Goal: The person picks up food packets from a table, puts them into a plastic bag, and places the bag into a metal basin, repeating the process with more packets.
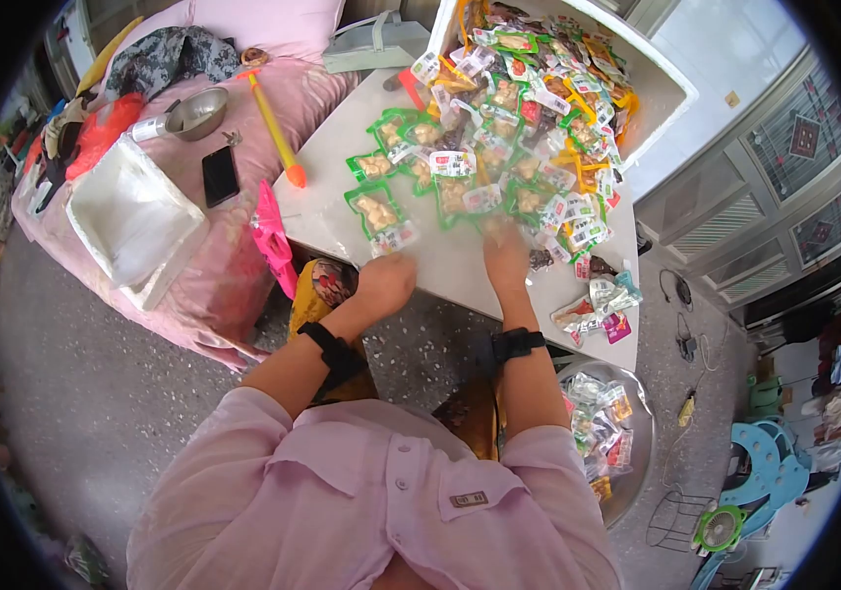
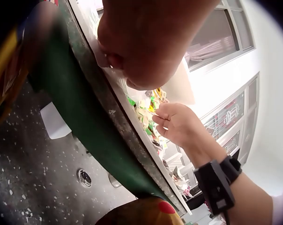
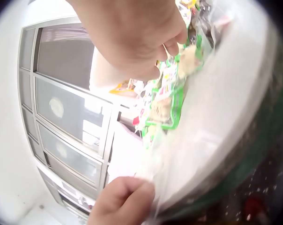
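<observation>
My left hand (image 1: 386, 285) is at the table's near edge, its fingers curled. In the right wrist view the left hand (image 3: 125, 201) pinches clear plastic film (image 3: 156, 180), which spreads toward the packets. My blurred right hand (image 1: 507, 258) is over the near side of the packet pile. In the left wrist view the right hand (image 2: 176, 124) has loosely bent, spread fingers; in the right wrist view they reach over green-edged packets (image 3: 162, 112), and I cannot tell if they touch one. A green-edged packet (image 1: 376, 211) lies beyond my left hand.
A white foam box (image 1: 661, 93) lies tipped at the table's far side, packets spilling out. Small packets (image 1: 588, 315) lie at the right edge above a metal basin (image 1: 642, 433). The pink-covered bed on the left holds a foam lid (image 1: 135, 216), phone (image 1: 220, 176) and metal bowl (image 1: 197, 113).
</observation>
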`<state>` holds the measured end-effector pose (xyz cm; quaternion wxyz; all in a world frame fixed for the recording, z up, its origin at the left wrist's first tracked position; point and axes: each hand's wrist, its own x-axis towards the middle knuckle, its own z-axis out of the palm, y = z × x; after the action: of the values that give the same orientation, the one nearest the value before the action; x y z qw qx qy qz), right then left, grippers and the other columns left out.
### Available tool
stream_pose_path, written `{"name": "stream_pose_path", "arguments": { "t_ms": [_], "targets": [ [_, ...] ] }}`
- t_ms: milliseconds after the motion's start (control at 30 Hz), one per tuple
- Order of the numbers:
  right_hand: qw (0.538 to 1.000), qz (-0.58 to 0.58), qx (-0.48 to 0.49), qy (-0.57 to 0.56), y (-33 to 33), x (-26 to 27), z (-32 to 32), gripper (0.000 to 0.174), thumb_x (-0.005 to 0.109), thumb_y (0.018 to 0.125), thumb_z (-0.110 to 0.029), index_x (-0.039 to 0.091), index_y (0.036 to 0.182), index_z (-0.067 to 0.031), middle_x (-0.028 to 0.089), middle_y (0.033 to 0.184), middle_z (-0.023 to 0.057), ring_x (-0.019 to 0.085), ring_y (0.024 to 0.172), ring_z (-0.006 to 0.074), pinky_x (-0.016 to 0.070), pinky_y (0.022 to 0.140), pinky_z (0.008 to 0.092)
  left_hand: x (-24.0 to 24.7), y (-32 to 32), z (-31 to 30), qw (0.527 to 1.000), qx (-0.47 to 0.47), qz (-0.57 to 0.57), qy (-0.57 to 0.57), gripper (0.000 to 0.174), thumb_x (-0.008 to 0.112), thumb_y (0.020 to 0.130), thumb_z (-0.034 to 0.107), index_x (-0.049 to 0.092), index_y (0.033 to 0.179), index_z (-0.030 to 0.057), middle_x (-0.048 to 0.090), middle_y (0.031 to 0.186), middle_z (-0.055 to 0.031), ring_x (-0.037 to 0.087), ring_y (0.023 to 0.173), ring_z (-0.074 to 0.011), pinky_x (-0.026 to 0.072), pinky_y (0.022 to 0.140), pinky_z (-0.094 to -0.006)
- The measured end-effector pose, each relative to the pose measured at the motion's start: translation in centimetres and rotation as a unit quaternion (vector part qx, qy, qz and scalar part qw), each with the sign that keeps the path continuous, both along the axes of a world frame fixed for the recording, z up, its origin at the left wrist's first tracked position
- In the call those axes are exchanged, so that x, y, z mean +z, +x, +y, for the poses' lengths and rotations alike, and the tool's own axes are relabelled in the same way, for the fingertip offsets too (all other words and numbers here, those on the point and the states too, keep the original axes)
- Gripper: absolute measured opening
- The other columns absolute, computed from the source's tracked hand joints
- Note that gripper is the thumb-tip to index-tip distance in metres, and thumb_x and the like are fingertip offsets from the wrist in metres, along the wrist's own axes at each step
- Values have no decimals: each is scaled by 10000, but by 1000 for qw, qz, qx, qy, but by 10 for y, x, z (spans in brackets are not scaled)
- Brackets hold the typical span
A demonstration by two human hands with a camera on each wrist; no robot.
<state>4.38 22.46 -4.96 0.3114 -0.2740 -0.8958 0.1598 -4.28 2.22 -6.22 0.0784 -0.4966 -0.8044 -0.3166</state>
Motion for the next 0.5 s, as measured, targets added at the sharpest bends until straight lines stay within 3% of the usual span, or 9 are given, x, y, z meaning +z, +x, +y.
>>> {"name": "stream_pose_path", "arguments": {
  "t_ms": [33,133,233,333,433,500],
  "targets": [
    [998,-12,-23,52,-2,2,10,312,545,673,-170,487,949,-39,554,895,146,537,804,338,430,711,424,-2,0,1,1000,1,-3,-7,81,491,727,143,465,715,67,508,683,-125,524,643,-317,422,548,-413],
    [990,-122,-64,-13,-12,10,28,414,576,640,-244,478,988,-41,537,972,171,531,878,334,416,750,448,-7,-3,2,1000,2,-8,-26,88,482,732,156,466,713,72,510,688,-122,526,647,-318,423,555,-416],
    [981,-174,3,-84,-26,-7,55,528,596,615,-281,452,1061,-38,527,1002,197,529,902,329,420,759,427,-7,-3,2,999,5,-12,-45,88,480,732,161,470,715,76,509,689,-119,526,650,-317,425,562,-417],
    [977,-165,5,-136,-28,17,42,590,596,618,-285,420,1111,-13,526,1001,214,522,919,334,418,772,406,-3,-2,2,998,13,-11,-52,84,485,727,159,471,715,77,507,689,-118,527,650,-314,428,565,-414],
    [988,-123,26,-94,-33,14,40,636,606,607,-291,401,1118,28,527,1000,228,518,927,343,413,782,388,-1,0,2,999,13,-3,-47,84,490,722,156,471,708,76,504,688,-116,528,649,-311,431,562,-411],
    [975,-152,47,-156,-37,17,40,656,616,597,-301,396,1109,44,526,1000,237,511,939,348,407,793,385,0,1,2,999,15,5,-48,86,495,718,154,472,701,74,501,685,-116,529,648,-309,432,558,-409]
  ]
}}
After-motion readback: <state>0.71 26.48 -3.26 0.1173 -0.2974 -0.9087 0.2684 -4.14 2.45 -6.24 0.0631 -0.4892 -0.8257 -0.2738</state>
